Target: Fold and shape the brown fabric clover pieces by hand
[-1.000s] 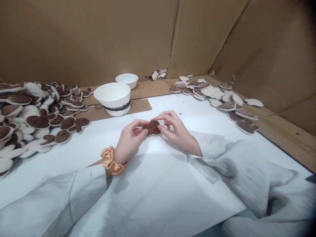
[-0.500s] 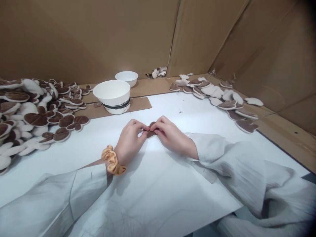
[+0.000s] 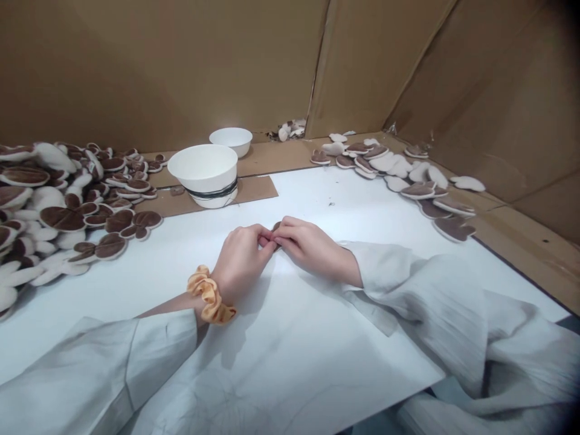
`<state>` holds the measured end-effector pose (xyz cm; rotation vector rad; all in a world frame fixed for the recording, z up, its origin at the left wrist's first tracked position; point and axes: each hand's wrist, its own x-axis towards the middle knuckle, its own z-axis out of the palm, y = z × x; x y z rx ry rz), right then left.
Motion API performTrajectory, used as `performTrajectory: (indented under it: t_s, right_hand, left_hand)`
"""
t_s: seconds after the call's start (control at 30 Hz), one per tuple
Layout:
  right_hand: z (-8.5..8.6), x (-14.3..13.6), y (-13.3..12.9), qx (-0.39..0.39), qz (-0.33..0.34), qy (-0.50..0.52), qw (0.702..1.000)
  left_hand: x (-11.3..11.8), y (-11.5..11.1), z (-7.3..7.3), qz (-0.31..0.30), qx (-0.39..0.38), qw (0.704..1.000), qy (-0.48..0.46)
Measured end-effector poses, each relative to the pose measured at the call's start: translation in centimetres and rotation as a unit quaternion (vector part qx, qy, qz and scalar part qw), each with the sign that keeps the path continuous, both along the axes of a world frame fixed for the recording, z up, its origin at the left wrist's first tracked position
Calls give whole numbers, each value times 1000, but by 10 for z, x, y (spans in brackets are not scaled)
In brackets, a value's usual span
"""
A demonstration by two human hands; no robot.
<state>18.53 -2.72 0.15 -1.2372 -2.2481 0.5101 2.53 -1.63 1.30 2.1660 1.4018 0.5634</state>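
Pinching a mostly hidden brown cloth piece point(image 3: 276, 226) between them, the left hand point(image 3: 240, 260) and right hand point(image 3: 315, 249) meet over a white board point(image 3: 335, 344); beyond stand a large bowl point(image 3: 211, 182) and small bowl point(image 3: 240, 146), cloth shapes point(image 3: 63, 219) piled either side.

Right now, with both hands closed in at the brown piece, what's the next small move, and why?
I'd probably ease the right hand back slightly, leaving the left hand to steady the brown piece. The two hands meet over it and only a sliver shows, so its state can't be checked from this view.
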Motion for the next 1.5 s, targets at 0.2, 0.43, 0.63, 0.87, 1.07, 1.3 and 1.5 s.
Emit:
performTrajectory:
  t_s: [0.2, 0.43, 0.63, 0.87, 1.07, 1.3, 1.5]
  right_hand:
    - [1, 1, 2, 16, 9, -23, 1000]
    - [6, 7, 2, 16, -13, -48, 999]
    - [4, 19, 5, 30, -34, -56, 997]
    - [4, 23, 10, 22, -28, -63, 997]
    - [5, 26, 11, 23, -9, -57, 998]
    - [11, 34, 13, -1, 23, -53, 998]
    - [8, 34, 16, 9, 5, -83, 996]
  left_hand:
    - [3, -1, -3, 4, 9, 1000, -1]
    - [3, -2, -6, 0, 30, 1000, 7]
    - [4, -3, -4, 3, 36, 998, 42]
    - [6, -2, 0, -6, 43, 996, 74]
    - [10, 4, 6, -25, 57, 991, 119]
    - [14, 16, 9, -91, 135, 975, 152]
    - [12, 26, 9, -139, 175, 964, 146]
